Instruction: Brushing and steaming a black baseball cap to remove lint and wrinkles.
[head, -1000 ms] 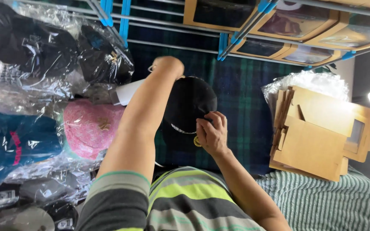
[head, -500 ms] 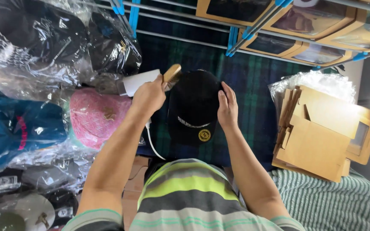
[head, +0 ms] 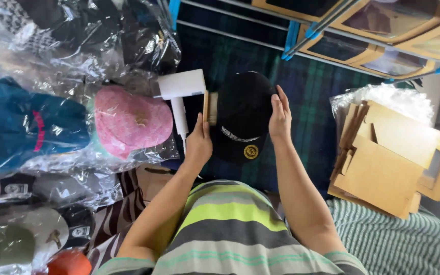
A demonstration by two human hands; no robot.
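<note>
Flanking a black cap (head: pixel 243 119) on dark plaid cloth (head: pixel 309 86), left hand (head: pixel 198 145) and right hand (head: pixel 279 116) flat, fingers straight.

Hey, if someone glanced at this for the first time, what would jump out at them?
Dead centre, a black cap with a round yellow emblem is framed by the left hand and the right hand, over dark plaid cloth. To the left lies a pink cap wrapped in clear plastic; to the right, a stack of flat brown cardboard boxes.
</note>
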